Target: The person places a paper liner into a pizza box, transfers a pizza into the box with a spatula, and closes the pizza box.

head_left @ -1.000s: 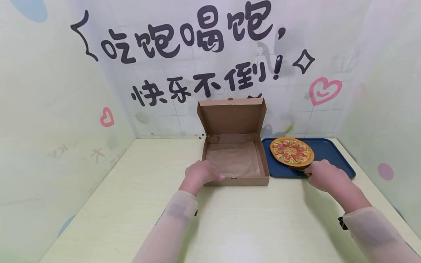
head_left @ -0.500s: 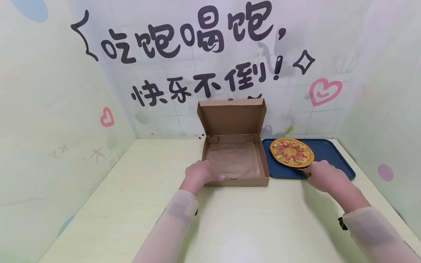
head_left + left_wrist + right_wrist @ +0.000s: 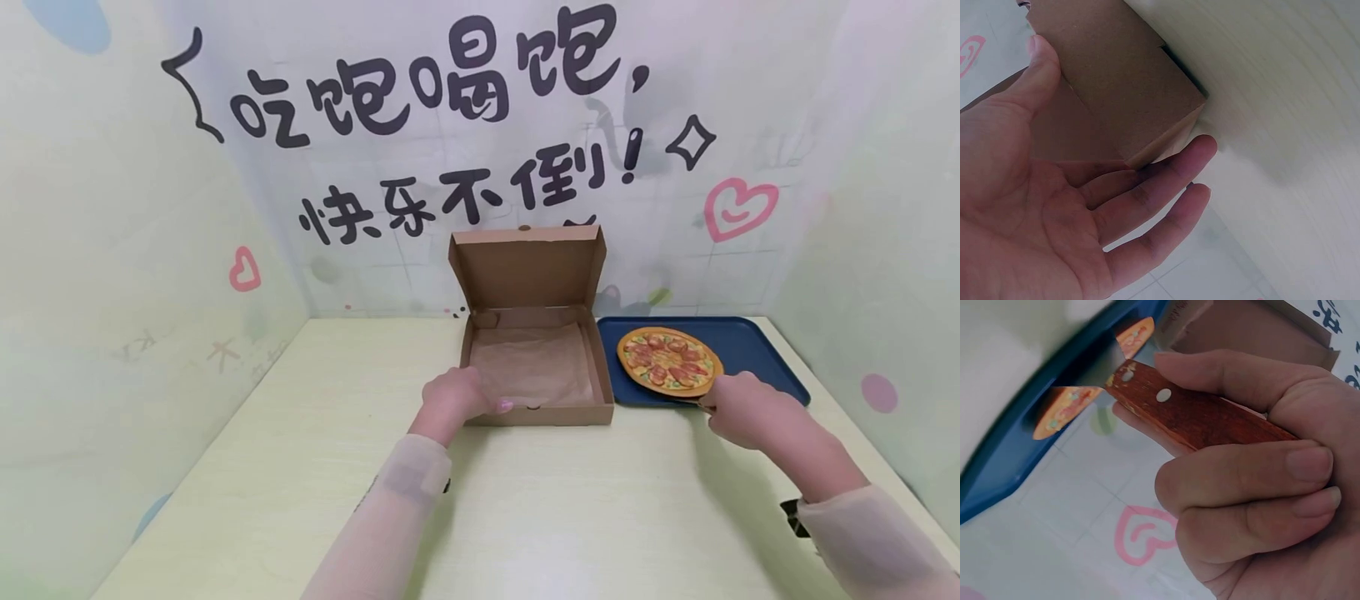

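In the head view my left hand (image 3: pixel 456 393) holds the front left corner of a brown cardboard pizza box (image 3: pixel 567 414). The left wrist view shows the thumb against the box's front wall (image 3: pixel 1116 75) and the fingers around its side. A sheet of brown paper (image 3: pixel 532 362) lines the box, whose lid stands raised. My right hand (image 3: pixel 757 414) grips the riveted wooden handle (image 3: pixel 1210 419) of a pizza spatula. Its blade reaches under a round pizza (image 3: pixel 670 361) over the blue tray (image 3: pixel 750 350); how far it reaches is hidden, and I cannot tell whether the pizza touches the tray.
Box and tray stand side by side at the back of the pale wooden table (image 3: pixel 525 517), against the back wall (image 3: pixel 390 275). Side walls enclose the table left and right. The raised lid (image 3: pixel 528 271) leans near the back wall.
My right hand has moved slightly right and toward me, and the pizza has shifted the same way with the spatula. My left hand and the box have stayed in place.
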